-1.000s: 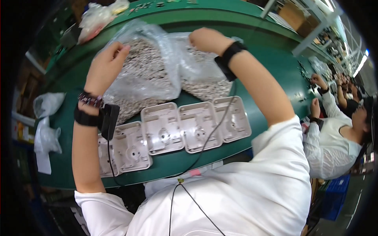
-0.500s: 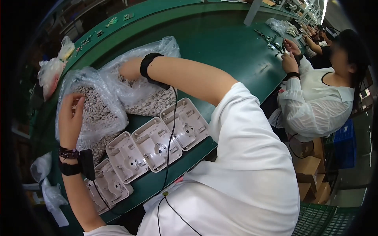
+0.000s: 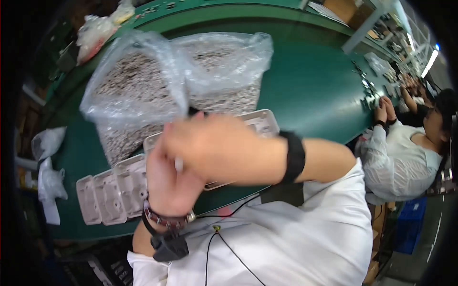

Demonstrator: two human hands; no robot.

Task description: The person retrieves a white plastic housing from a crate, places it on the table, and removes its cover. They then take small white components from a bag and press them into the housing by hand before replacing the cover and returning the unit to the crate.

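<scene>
My right hand (image 3: 212, 145) crosses in front of my left hand (image 3: 164, 178), close together above the row of housings. Both are smeared by motion, and their fingers are partly hidden by each other. A small white spot (image 3: 179, 164) shows between them; I cannot make out whether it is a part or a fingernail. Under and beside the hands stand several off-white moulded plastic housings (image 3: 109, 196), open side up, with ribs and round bosses inside. Behind them lie two clear plastic bags, a left one (image 3: 136, 117) and a right one (image 3: 229, 71), full of small greyish-white parts.
The green table (image 3: 305, 90) stretches to the right, where a person in white (image 3: 398, 159) handles small parts. A blue crate (image 3: 410, 224) stands on the floor at right. White plastic bags hang at left (image 3: 47, 143). A thin black cable (image 3: 234, 209) runs by my waist.
Both hands have left the bags and come together over the housings, nearer my body. The view has shifted, so bags and housings appear elsewhere in the picture.
</scene>
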